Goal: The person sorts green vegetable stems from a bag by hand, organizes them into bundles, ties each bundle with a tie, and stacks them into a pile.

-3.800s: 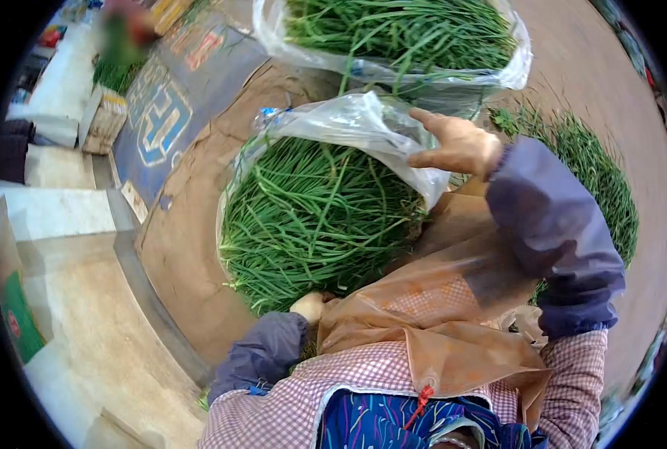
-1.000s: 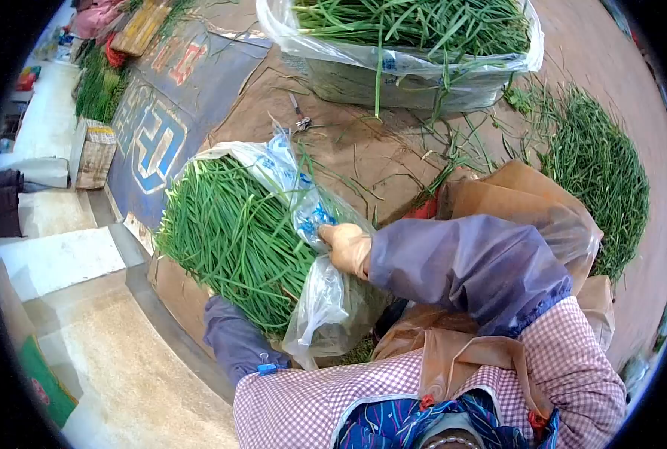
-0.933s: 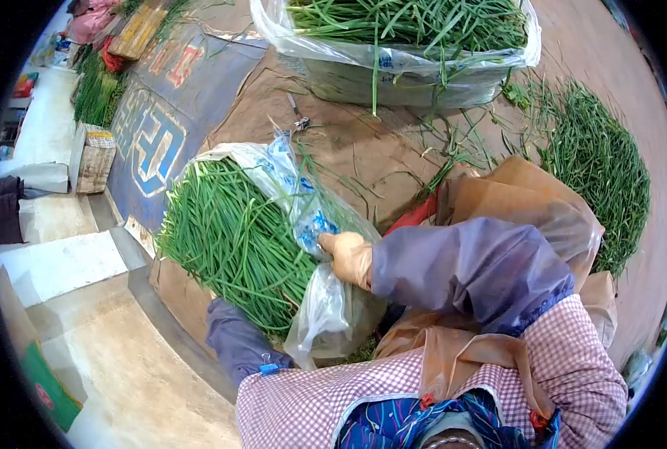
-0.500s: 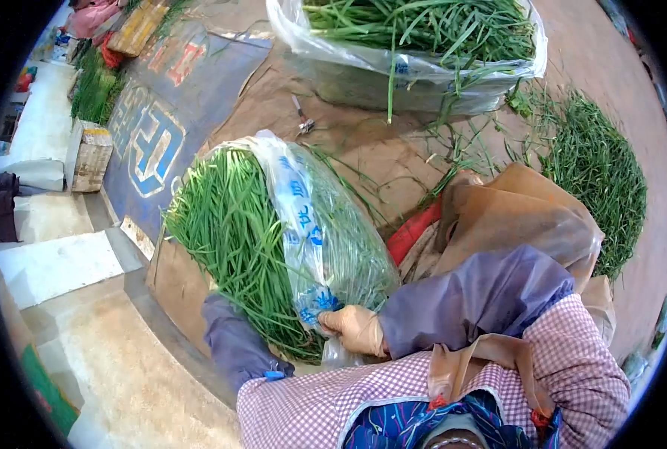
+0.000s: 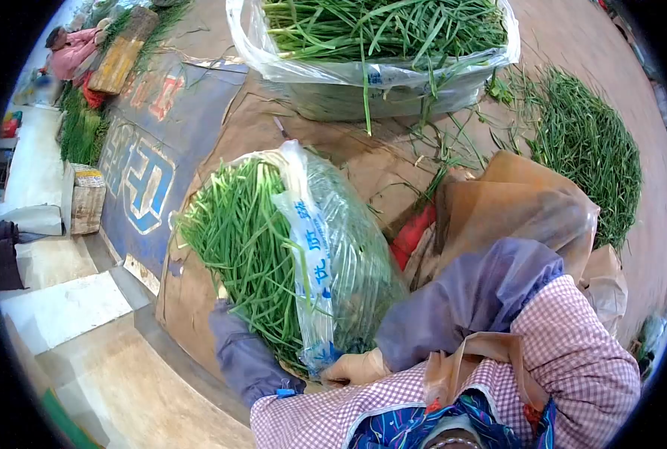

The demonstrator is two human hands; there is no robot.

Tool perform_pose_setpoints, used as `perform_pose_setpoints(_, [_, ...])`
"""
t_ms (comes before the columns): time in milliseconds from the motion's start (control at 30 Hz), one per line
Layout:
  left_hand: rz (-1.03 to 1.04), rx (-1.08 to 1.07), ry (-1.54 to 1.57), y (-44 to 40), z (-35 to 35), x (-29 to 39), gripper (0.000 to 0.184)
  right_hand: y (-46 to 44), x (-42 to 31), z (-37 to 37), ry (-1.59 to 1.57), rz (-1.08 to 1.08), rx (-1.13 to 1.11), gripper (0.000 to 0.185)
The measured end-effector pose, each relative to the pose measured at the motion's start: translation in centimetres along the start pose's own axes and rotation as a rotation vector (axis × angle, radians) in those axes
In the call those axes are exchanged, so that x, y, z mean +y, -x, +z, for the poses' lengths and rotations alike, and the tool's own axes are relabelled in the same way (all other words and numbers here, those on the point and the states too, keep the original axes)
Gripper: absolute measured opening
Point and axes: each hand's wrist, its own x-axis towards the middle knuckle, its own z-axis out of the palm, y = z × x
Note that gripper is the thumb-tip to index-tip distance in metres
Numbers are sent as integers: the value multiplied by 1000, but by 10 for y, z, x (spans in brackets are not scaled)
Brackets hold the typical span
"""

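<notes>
A big bundle of chives (image 5: 243, 239) lies tilted in front of me, its pale ends toward the upper left. A clear plastic bag (image 5: 352, 262) with blue printing covers its right side, the bag's edge running across the bundle. My right hand (image 5: 357, 367), looking gloved in tan, has its fingers closed on the lower edge of the bag. My left hand (image 5: 222, 290) reaches along the lower left side of the bundle. Only a small part of it shows past the purple sleeve, and the chives hide its fingers.
A second plastic bag (image 5: 333, 93), full of chives, stands beyond. Loose chives (image 5: 591, 157) are heaped at right, with stray leaves on the brown sheet (image 5: 341, 153). A thin tool (image 5: 281, 127) lies behind the bundle. Another person (image 5: 75, 52) is at far left, near wooden blocks (image 5: 127, 49).
The bundle and bag have shifted slightly right and down in view. My right hand has drawn the bag's edge lower, toward me. The bag's printed band now stands more upright.
</notes>
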Motion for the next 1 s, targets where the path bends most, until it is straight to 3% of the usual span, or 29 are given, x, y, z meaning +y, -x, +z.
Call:
perform_pose_setpoints(100, [11, -5, 0, -7, 2, 5, 46, -11, 7, -2, -76, 23, -68, 20])
perform_pose_setpoints(200, [3, -2, 14, -15, 5, 7, 46, -30, 36, -11, 179, 105, -146, 26])
perform_pose_setpoints(300, [-12, 16, 15, -20, 3, 5, 47, -27, 15, -26, 214, 67, -305, 20])
perform_pose_setpoints(433, [-26, 40, 7, -26, 3, 8, 47, 0, -86, -81, 990, 144, -488, 26])
perform_pose_setpoints(467, [-37, 51, 2, -29, 2, 7, 47, 16, -103, -103, 1050, 82, -375, 22])
perform_pose_setpoints(500, [-46, 61, -4, -33, 0, 7, 47, 42, -165, -116, 1124, 328, -241, 19])
perform_pose_setpoints(533, [-58, 87, -12, -36, -3, 8, 48, 59, -184, -141, 1240, 301, -172, 19])
perform_pose_setpoints(567, [-38, 150, -44, -45, -11, 8, 48, 89, -209, -156, 1304, 416, 123, 21])
perform_pose_setpoints(600, [-37, 216, -85, -50, -16, 12, 48, 119, -233, -184, 1293, 394, 230, 23])
perform_pose_setpoints(667, [205, 432, -95, -64, -29, 39, 48, 184, -245, -241, 1429, 304, 671, 22])
perform_pose_setpoints(700, [382, 484, -26, -66, -31, 65, 48, 211, -242, -268, 1430, 289, 896, 30])
perform_pose_setpoints(733, [576, 404, 106, -75, -27, 97, 48, 244, -234, -287, 1510, 208, 1085, 44])
perform_pose_setpoints(767, [598, 106, 428, -33, -12, 168, 51, 268, -228, -307, 1628, 300, 1146, 58])
perform_pose_setpoints(800, [814, -91, 262, -62, -3, 197, 55, 283, -222, -316, 1692, 387, 1186, 67])
perform_pose_setpoints(833, [777, -157, 288, 24, 34, 270, 59, 294, -211, -327, 1846, 400, 1225, 73])
perform_pose_setpoints(867, [808, -247, 197, 39, 58, 306, 66, 303, -199, -343, 1962, 392, 1266, 67])
perform_pose_setpoints(900, [888, -540, 378, 0, 87, 318, 73, 310, -189, -359, 2077, 385, 1311, 61])
perform_pose_setpoints(933, [616, -367, 264, 66, 120, 372, 77, 316, -184, -372, 2076, 418, 1244, 56])
perform_pose_setpoints(1000, [715, -119, 58, 48, 170, 410, 70, 328, -183, -396, 2073, 493, 1110, 46])
